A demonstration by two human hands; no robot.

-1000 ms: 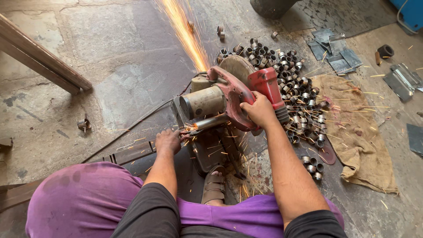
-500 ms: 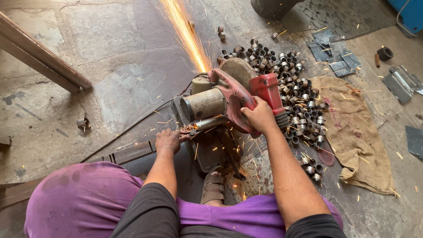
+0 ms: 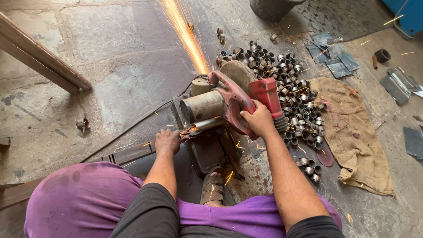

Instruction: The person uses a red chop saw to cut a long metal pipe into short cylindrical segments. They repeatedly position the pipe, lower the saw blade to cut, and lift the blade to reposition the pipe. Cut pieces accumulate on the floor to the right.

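my right hand (image 3: pixel 259 121) has its fingers clamped on the red handle of the chop saw (image 3: pixel 229 99), and my left hand (image 3: pixel 167 142) has its fingers closed around the metal pipe (image 3: pixel 209 124), feeding it under the blade; compared with a second ago both grips sit just the same and the stream of sparks (image 3: pixel 185 33) shoots as strongly up and away over the concrete floor (image 3: pixel 110 66), so i judge the cut is not yet through. the cut itself is hidden behind the motor housing and the glare, my sandalled foot (image 3: pixel 214 187) covers part of the base, and whether a piece is about to join the pile of cut rings (image 3: pixel 286 83) beside the burlap sack (image 3: pixel 352 132) i cannot tell.
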